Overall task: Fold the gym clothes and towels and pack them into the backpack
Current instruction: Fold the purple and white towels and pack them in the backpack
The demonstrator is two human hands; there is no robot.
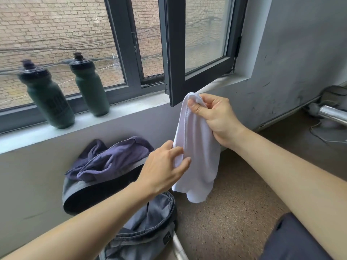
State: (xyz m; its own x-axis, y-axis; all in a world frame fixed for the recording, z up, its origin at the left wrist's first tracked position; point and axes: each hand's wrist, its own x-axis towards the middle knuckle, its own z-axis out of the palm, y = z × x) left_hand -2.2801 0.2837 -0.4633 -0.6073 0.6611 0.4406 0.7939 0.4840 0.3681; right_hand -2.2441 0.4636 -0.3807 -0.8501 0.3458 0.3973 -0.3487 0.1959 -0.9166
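Holding a white towel (197, 147) up in front of me, my right hand (216, 117) grips its bunched top corner, thumb pressed on the front and fingers curled round the cloth. The towel hangs down in loose folds, clear of the floor (234, 212), which is speckled brown. My left hand (161, 167) meets the towel lower down at its left edge. Its fingers lie on the front of the fabric, but the thumb is hidden, so I cannot tell whether it is pinching or only touching. Below my left forearm a grey backpack (150, 222) lies open on the floor against the wall. Just behind it a crumpled purple garment (109, 160) is heaped on a dark rounded shape with a grey rim; I cannot tell if that shape is part of the backpack. Above, on the pale windowsill (131, 109), two dark green sports bottles stand upright, one at the left (48, 98) and one near it to the right (90, 87). A dark-framed window sash (176, 53) stands open just above the towel.
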